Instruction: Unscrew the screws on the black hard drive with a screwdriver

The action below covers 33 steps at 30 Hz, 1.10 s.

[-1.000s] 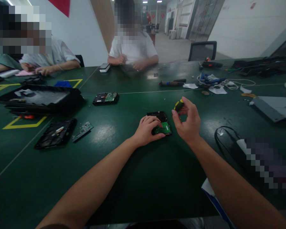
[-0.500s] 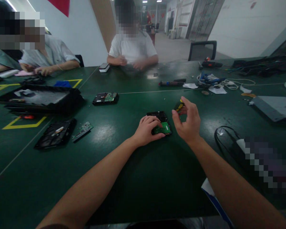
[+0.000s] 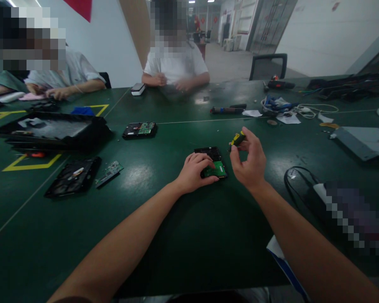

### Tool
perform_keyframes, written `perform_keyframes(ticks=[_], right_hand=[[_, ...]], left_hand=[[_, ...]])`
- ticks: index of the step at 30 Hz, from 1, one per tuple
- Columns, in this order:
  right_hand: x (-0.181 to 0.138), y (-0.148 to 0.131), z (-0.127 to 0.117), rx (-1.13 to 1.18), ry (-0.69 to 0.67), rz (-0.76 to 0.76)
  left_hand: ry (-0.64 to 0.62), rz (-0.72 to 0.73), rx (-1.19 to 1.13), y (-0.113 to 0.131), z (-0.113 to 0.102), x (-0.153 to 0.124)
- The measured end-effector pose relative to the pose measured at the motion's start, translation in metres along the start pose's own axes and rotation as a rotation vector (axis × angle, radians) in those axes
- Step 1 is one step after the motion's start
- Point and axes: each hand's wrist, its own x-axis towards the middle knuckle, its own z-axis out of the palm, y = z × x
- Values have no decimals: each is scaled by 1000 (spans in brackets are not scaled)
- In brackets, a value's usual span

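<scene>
My left hand rests over a black hard drive lying flat on the green table, its fingers curled on the left side and thumb along the near edge. The drive's green circuit board shows to the right of my fingers. Just right of the drive and above it, my right hand pinches a short screwdriver with a yellow and black handle between thumb and fingers. Its tip is too small to make out.
Another hard drive lies farther back on the left. A black drive casing and a loose circuit board sit nearer, by a black tray. Cables and a grey metal box are rightward. Two co-workers sit across the table.
The screwdriver has turned in my right hand's fingers, and more of its yellow handle shows. My right hand has shifted very slightly; my left hand stays on the hard drive.
</scene>
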Motion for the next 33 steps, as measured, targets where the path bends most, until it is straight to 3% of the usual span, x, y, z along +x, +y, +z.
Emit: perform_keyframes(ticks=[33], right_hand=[[-1,-1,1,-24,-1,12]], left_hand=[[-14,-20,-4,1,-1,1]])
